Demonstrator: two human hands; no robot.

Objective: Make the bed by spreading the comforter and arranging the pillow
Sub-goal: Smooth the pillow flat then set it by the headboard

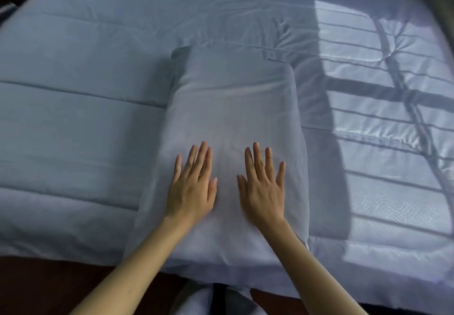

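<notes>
— Where was the pillow (233,98) at that moment?

— It lay flat in the middle, with its long side running away from the person. Its near end was close to the near edge of the bed.

— And the hands?

— Both rested on the near half of the pillow, palms down. The left hand (191,187) was on its left part and the right hand (262,189) on its right part, near each other but apart. All fingers were straight and a little spread. Neither hand gripped or pinched anything.

— Where was the comforter?

— The pale blue comforter (73,118) was spread to the left of the pillow, touching its left side, with stitched lines across it. Beyond the far end of the pillow the fabric had small wrinkles.

— And to the right of the pillow?

— A patch of sunlight (383,108), crossed by the shadow of window bars, fell on quilted fabric. I could not tell if this was the same comforter. Below the pillow's near end, to the left, there was a dark brown surface (49,278).
</notes>
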